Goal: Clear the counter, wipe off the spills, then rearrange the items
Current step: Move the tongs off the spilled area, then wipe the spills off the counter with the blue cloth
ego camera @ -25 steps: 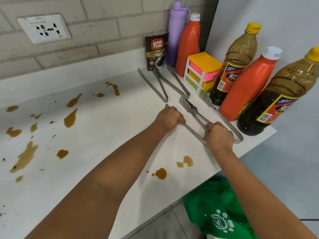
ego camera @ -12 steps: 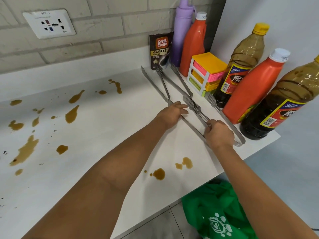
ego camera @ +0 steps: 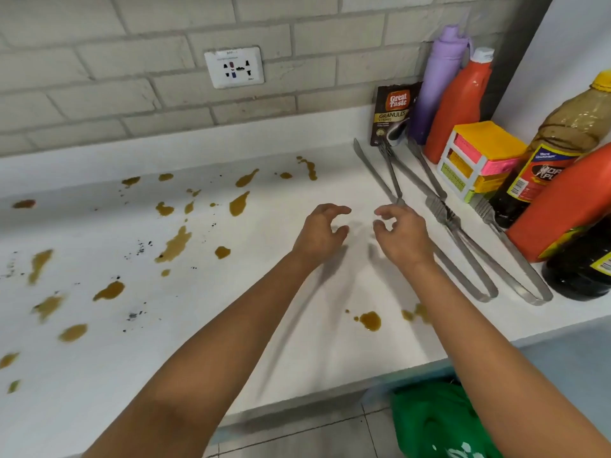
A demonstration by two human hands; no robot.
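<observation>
My left hand (ego camera: 320, 231) and my right hand (ego camera: 401, 234) hover side by side over the white counter (ego camera: 297, 342), fingers curled apart and holding nothing. Just right of my right hand lie metal tongs (ego camera: 463, 252) with a second pair (ego camera: 515, 259) beside them. A third pair (ego camera: 380, 173) lies farther back. Brown spills (ego camera: 173, 246) dot the left and middle of the counter, and a smaller spill (ego camera: 370, 320) sits near the front edge.
Along the right wall stand a purple bottle (ego camera: 439, 84), an orange bottle (ego camera: 459, 104), a coffee sachet (ego camera: 395, 114), a stack of coloured boxes (ego camera: 479, 160), a dark-liquid bottle (ego camera: 545, 153) and another orange bottle (ego camera: 568, 206). A green bag (ego camera: 436, 421) lies on the floor.
Both hands have let go of the tongs and moved left, off them. The tongs now lie on the counter next to the bottles. The view has swung left.
</observation>
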